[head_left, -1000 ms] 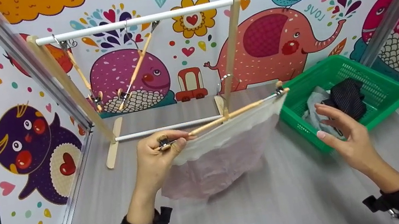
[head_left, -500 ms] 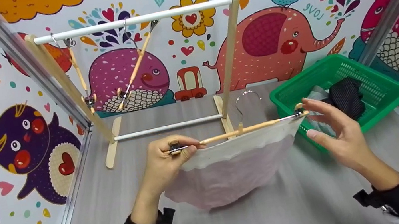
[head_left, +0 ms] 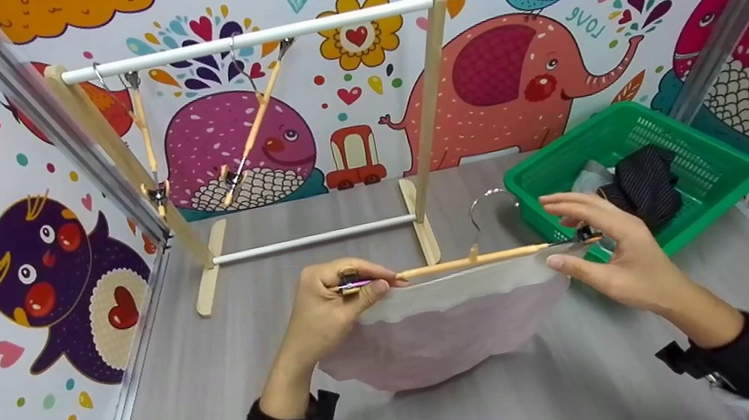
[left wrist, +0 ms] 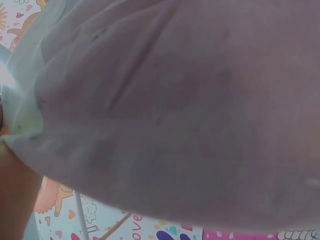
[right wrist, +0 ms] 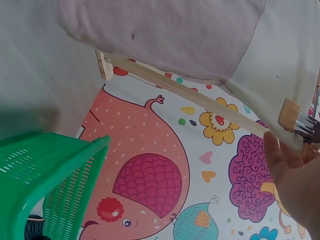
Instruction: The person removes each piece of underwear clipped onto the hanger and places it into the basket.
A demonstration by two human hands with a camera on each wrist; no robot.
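Note:
My left hand (head_left: 340, 299) pinches the left end of a wooden clip hanger (head_left: 496, 257), beside its left clip (head_left: 350, 282). From the hanger hangs a pale pink garment (head_left: 442, 339) with a white top band; its exact kind I cannot tell. The metal hook (head_left: 480, 206) points up. My right hand (head_left: 614, 253) is around the right clip (head_left: 585, 233), thumb in front and fingers behind, with a gap between them. In the right wrist view that clip (right wrist: 295, 117) sits on the white band, close to the fingers. The garment (left wrist: 175, 110) fills most of the left wrist view.
A small wooden rack (head_left: 431, 102) with a white rail (head_left: 328, 22) stands at the back. Two bare clip hangers (head_left: 145, 134) hang on its left part. At the right a green basket (head_left: 716, 202) holds a dark striped cloth (head_left: 648, 183) and a grey one (head_left: 593, 176).
My left hand has moved right and a little down with the hanger, which has turned nearly level. My right hand has come left to the right clip. The leftmost hanging hanger has swung.

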